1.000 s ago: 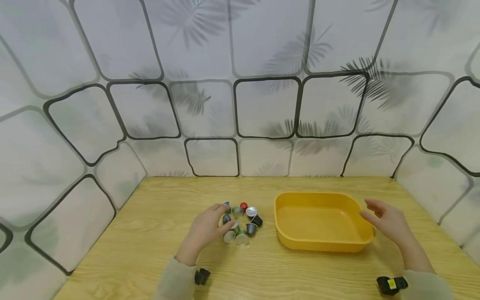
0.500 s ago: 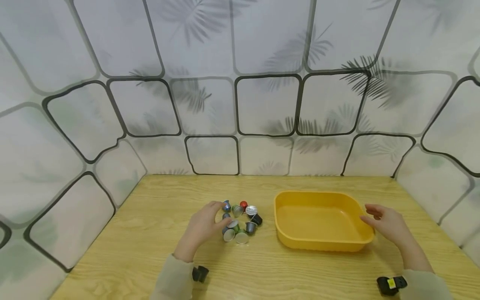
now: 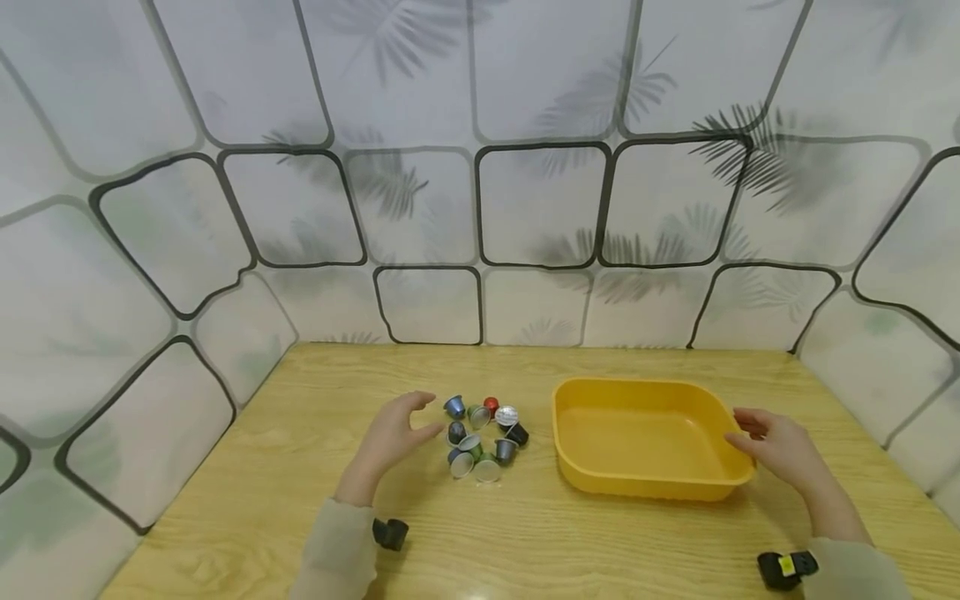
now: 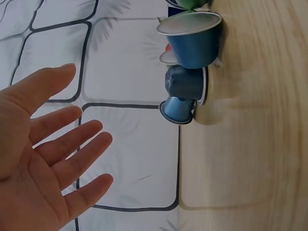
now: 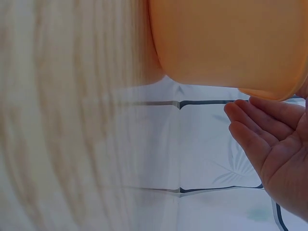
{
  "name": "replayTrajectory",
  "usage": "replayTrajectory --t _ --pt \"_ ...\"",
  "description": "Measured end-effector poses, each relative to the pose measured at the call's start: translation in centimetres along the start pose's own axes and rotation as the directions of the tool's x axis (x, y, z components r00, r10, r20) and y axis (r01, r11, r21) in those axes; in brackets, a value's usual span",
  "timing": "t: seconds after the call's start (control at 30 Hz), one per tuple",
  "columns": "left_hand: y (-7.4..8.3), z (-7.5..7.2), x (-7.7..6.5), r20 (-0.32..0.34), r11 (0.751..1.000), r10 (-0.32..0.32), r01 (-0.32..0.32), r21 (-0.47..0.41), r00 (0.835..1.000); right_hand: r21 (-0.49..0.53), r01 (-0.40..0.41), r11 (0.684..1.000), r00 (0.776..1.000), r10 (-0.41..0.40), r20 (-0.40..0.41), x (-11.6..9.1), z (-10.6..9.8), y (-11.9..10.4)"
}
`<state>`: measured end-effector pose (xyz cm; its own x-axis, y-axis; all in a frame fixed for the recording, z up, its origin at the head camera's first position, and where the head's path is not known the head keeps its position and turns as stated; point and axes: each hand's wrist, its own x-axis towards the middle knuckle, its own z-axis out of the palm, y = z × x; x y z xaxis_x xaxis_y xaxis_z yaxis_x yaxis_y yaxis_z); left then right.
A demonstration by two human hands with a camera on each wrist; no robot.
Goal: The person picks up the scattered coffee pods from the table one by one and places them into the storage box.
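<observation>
A loose cluster of coffee capsules [image 3: 470,447] lies on the table, among them a blue capsule [image 3: 454,407], a red one [image 3: 491,404] and a black one [image 3: 517,433]. My left hand [image 3: 386,437] hovers just left of them with nothing in it. Its fingers are spread in the left wrist view, apart from the blue capsules [image 4: 195,45]. To the right stands a yellow plastic tray [image 3: 645,487] with nothing inside. My right hand [image 3: 783,450] is at the tray's right rim; its fingers look fairly straight in the right wrist view, where the thumb is hidden.
The wooden table [image 3: 480,542] runs back to a patterned curtain-like wall [image 3: 536,208], which also closes in both sides. Each wrist carries a small black camera [image 3: 390,533].
My left hand has drawn back leftward from the capsules, uncovering the blue one at the upper left. The right hand's thumb has come slightly lower at the tray rim.
</observation>
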<state>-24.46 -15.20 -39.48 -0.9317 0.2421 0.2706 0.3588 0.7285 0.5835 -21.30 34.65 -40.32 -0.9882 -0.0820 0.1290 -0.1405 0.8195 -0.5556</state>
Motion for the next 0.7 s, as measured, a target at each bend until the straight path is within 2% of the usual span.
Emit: replayTrajectory --t 0.2,0.27,0.4,0.7 --pt "-0.3 0.7 0.3 0.081 0.993 0.053 -0.044 -0.112 0.995 -0.009 -0.011 1.000 1.000 0.011 0.013 0.3 -0.2 0.1" --pt "-0.4 0.8 0.3 0.118 0.987 0.082 -0.064 -0.147 0.990 -0.009 -0.014 1.000 1.000 0.014 0.011 0.3 -0.2 0.1" --pt "-0.6 1.1 0.4 0.188 0.977 0.102 -0.063 -0.204 0.977 -0.013 -0.014 1.000 1.000 0.014 0.008 0.3 -0.2 0.0" --pt "-1.0 1.3 0.5 0.291 0.974 0.157 -0.099 -0.205 0.944 -0.016 -0.022 1.000 1.000 0.022 0.020 0.3 -0.3 -0.2"
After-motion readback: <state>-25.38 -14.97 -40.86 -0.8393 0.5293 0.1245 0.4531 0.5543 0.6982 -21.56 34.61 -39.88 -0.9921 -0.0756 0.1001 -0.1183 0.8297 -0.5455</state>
